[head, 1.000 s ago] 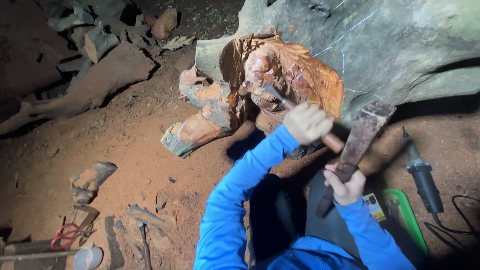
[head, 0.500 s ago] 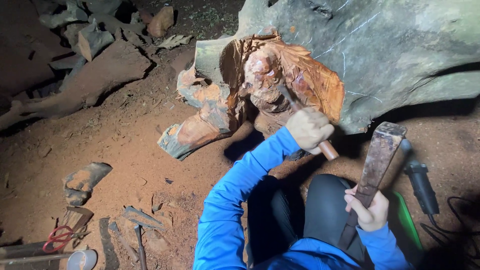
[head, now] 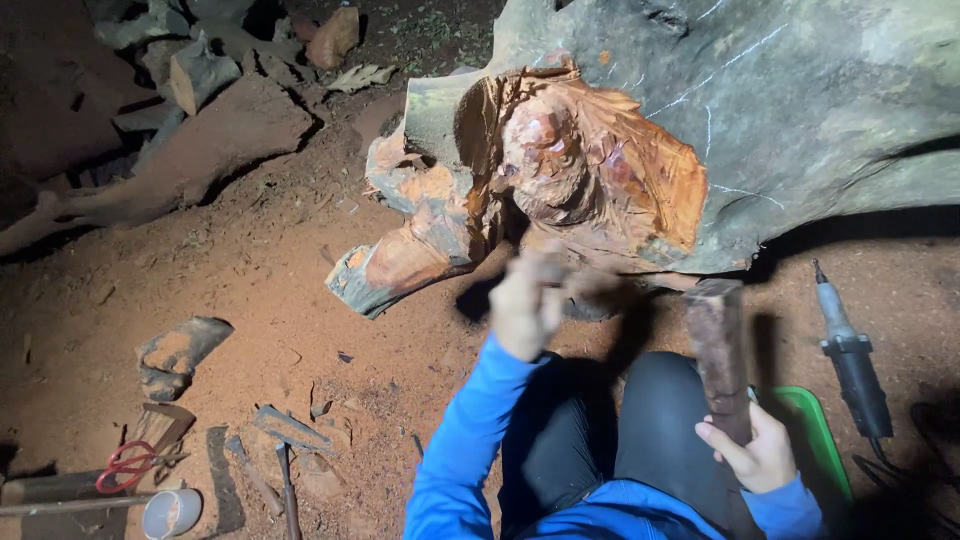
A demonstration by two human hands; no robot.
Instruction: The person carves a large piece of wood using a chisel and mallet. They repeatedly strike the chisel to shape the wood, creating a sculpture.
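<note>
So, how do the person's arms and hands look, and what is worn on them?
Both arms are covered by long, bright blue sleeves that reach the wrists. The left hand and the right hand are bare, with no gloves. The left hand is blurred, so rings or a watch cannot be told.

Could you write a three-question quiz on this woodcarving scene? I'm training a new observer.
1. True or false: the right hand holds a wooden mallet upright.
2. What lies on the ground right of the mallet? A) a corded power tool B) a paint bucket C) a broom
3. What colour are the scissors' handles at lower left?

Key: 1 true; 2 A; 3 red. The left hand is motion-blurred, so its grip cannot be judged.
</note>
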